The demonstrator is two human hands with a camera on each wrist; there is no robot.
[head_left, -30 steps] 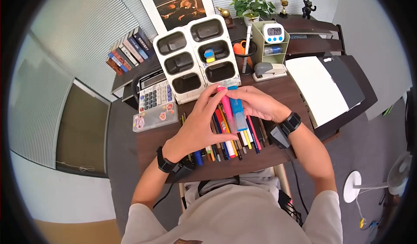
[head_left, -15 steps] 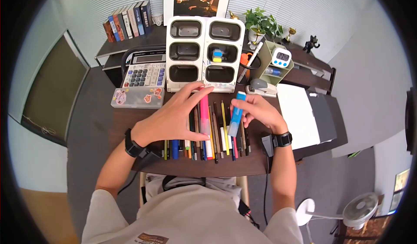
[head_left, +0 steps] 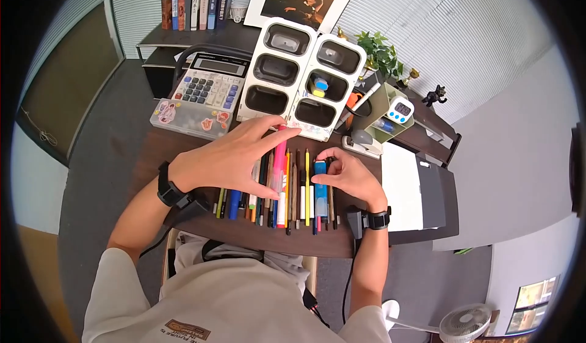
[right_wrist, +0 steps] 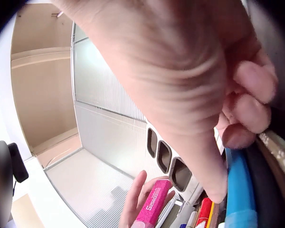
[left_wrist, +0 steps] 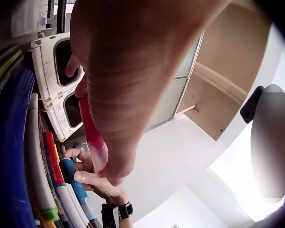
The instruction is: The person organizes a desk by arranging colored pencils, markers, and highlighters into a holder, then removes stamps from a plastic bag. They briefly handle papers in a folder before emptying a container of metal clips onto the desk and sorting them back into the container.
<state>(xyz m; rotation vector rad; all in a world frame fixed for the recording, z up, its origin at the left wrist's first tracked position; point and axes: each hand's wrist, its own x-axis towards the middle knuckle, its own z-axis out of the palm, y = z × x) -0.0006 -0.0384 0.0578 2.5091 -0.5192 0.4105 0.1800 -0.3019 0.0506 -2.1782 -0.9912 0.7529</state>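
My left hand (head_left: pixel 223 160) holds a pink marker (head_left: pixel 280 160) lengthwise between thumb and fingers, above the row of pens. The left wrist view shows the pink marker (left_wrist: pixel 91 130) partly behind the hand. My right hand (head_left: pixel 353 177) pinches the upper end of a blue marker (head_left: pixel 321 190), which lies among the pens and pencils; its clear end points toward my body. In the right wrist view the blue marker (right_wrist: pixel 239 190) is under the fingertips. A white organizer (head_left: pixel 294 108) with black compartments stands behind the row, a blue and a yellow item (head_left: pixel 318 86) in one compartment.
Behind and left are a calculator (head_left: pixel 210 83) and a stickered case (head_left: pixel 190 119). To the right stand a stapler (head_left: pixel 364 142), a green holder (head_left: pixel 383 112) with a timer (head_left: pixel 401 109), and white paper (head_left: pixel 401 190). Books (head_left: pixel 196 7) line the back left shelf.
The right hand has moved away from the pink marker and down, laying the blue marker among the pens. The left hand still holds the pink marker. The head view has shifted and tilted.
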